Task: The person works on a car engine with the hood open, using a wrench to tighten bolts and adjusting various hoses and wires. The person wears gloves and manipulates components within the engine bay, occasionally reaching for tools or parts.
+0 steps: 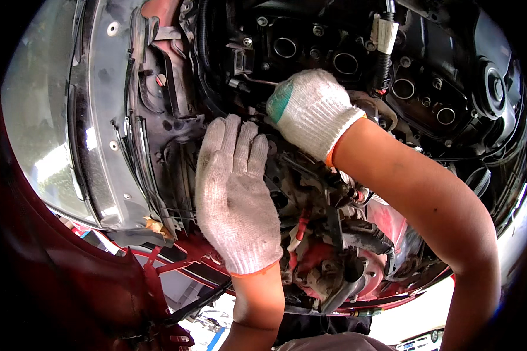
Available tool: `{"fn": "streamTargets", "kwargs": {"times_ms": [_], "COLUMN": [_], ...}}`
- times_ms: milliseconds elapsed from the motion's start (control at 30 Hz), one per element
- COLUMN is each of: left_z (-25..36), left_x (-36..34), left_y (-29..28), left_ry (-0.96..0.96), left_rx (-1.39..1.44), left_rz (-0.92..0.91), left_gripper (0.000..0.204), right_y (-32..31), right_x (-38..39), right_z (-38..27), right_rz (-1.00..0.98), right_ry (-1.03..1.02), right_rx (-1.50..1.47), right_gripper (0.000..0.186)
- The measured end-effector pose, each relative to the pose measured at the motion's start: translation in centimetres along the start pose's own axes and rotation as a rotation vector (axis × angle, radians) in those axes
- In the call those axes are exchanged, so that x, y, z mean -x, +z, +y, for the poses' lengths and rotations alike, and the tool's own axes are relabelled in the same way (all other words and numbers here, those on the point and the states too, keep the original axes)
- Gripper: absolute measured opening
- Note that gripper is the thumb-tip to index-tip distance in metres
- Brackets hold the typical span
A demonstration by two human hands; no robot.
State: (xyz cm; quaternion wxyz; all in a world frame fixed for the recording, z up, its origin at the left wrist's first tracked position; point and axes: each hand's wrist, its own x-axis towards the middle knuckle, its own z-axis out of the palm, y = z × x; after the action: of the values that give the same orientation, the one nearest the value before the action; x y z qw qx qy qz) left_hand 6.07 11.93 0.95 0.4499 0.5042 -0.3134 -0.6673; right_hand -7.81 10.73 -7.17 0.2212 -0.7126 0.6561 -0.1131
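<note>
Both of my hands wear knitted off-white work gloves with orange at the cuffs, and both are over the engine bay of a red car. My left hand (238,193) lies with its fingers stretched out side by side, at the windshield side of the engine. Closed and bent at the wrist, my right hand (313,111) is beside the black engine cover (310,34); its glove has a green patch. A thin metal rod (260,81) runs up to this glove. Whether the fingers hold it is hidden, as the back of the hand covers them.
The windshield (44,140) and grey cowl panel (108,105) are at left, near a dark red fender (58,275). Round openings (345,63) show in the engine cover. A black corrugated hose (382,70), a red-marked part (302,223) and a thick pipe (342,295) surround the work area.
</note>
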Motion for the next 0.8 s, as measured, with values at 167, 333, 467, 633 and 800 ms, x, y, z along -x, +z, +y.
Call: {"fn": "streamTargets", "kwargs": {"times_ms": [167,333,467,633,800], "left_z": [-0.5,0.6,1.7,2.2,2.7], "left_x": [0.0,-1.4,-1.9,-2.1,-1.5], "left_y": [-0.3,-1.3,-1.1,0.3,2.6], "left_ry": [0.029,0.142,0.136,-0.042,-0.245], "left_rx": [-0.125,-0.291,-0.249,0.014,0.046], "left_rz": [-0.002,0.002,-0.078,-0.164,-0.104], "left_gripper": [0.061,0.058,0.056,0.06,0.059], "right_y": [0.3,-0.2,-0.8,-1.5,-1.4], "right_x": [1.4,4.3,4.0,1.3,-0.2], "right_z": [0.6,0.8,0.7,1.0,0.0], "right_rz": [-0.007,0.082,0.0,-0.211,-0.118], "right_ry": [-0.013,-0.066,-0.005,0.048,0.282], "right_rx": [-0.027,-0.101,-0.165,-0.262,-0.434], "right_gripper": [0.012,0.016,0.01,0.017,0.022]}}
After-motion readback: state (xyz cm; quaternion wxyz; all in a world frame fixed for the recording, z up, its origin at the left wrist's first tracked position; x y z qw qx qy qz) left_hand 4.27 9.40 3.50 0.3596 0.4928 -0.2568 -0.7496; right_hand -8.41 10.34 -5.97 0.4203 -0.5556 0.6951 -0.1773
